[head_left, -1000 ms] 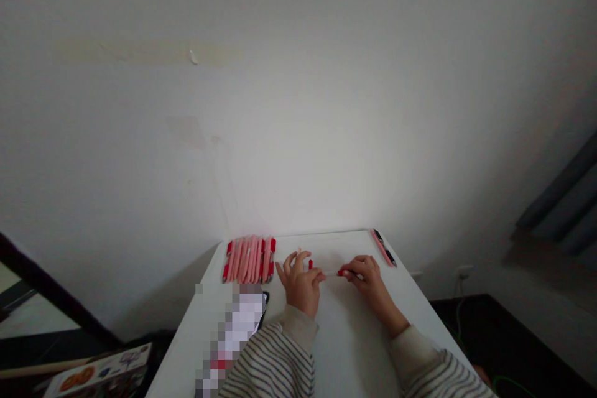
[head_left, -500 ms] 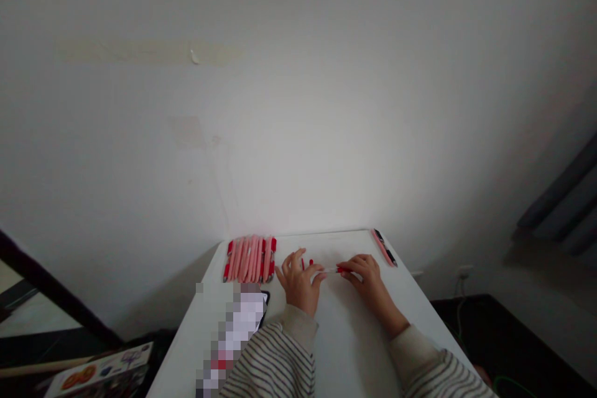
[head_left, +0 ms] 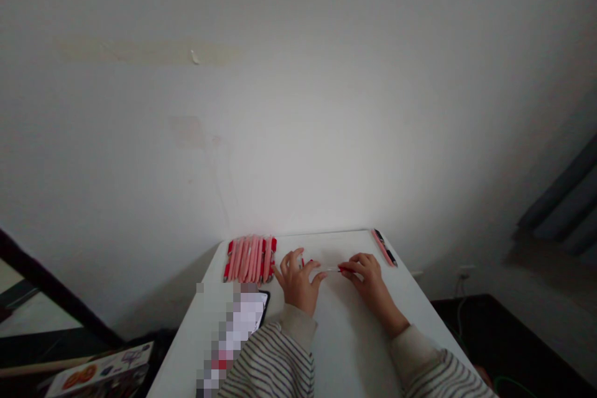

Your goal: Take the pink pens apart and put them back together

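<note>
My right hand [head_left: 368, 277] pinches a red pen part [head_left: 342, 269] between thumb and fingertips above the white table. A thin, clear, refill-like stem [head_left: 333, 269] runs from it toward my left hand [head_left: 300, 285]. The left fingers are spread, with thumb and index finger apart around the stem's far end; whether they touch it is hard to see. Just beyond the left fingers lies a small red piece [head_left: 303, 261], partly hidden. Left of that hand, several pink and red pens [head_left: 249, 259] lie side by side in a row.
Pink and black pens [head_left: 384, 247] rest at the back right edge of the white table [head_left: 345, 336]. A phone [head_left: 265, 305], mostly blurred out, lies front left. The wall [head_left: 308, 137] rises directly behind the table. A printed box [head_left: 102, 370] sits low at left.
My left thumb and index finger have parted at the stem's end, and that hand has shifted slightly left. The right hand keeps its pinch, almost still.
</note>
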`<state>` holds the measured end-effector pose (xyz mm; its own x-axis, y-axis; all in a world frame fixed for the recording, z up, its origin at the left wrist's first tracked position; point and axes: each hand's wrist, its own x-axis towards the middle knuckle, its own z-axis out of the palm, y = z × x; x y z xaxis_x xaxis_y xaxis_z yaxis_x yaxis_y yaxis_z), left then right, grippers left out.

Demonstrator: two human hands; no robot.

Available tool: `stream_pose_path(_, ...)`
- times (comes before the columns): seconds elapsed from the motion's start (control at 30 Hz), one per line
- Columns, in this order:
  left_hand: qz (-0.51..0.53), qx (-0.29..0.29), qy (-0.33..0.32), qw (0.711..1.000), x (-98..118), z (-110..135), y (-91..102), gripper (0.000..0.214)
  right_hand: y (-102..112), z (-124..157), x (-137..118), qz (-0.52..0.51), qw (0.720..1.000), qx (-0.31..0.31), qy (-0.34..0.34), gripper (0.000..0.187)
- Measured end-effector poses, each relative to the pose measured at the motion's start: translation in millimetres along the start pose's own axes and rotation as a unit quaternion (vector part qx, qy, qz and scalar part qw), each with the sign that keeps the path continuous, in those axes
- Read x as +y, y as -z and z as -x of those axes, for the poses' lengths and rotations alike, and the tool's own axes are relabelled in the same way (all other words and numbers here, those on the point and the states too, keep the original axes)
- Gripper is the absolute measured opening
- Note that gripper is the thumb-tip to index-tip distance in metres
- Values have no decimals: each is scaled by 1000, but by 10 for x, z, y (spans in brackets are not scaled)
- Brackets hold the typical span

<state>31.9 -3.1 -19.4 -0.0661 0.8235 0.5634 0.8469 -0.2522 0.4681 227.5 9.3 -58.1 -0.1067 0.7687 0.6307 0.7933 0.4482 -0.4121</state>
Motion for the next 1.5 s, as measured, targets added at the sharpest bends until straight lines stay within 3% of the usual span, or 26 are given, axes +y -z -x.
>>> stream_pose_path(0.23, -51, -4, 48, 998, -37, -67, 55, 31, 33, -9, 19, 10, 999, 21, -35, 22)
stream_pose_path(0.53, -132, -22, 100, 986, -33, -81, 122, 14, 29, 3, 76, 22, 997, 45, -60, 25)
stream_pose_path(0.83, -139, -55, 117, 982, -32, -80, 106, 8, 18, 6, 93, 23, 997, 44, -65, 27)
stream_pose_path(1.5, -160, -61, 115, 978, -47, -76, 78, 11, 40, -4, 60, 30, 996, 31, -72, 29)
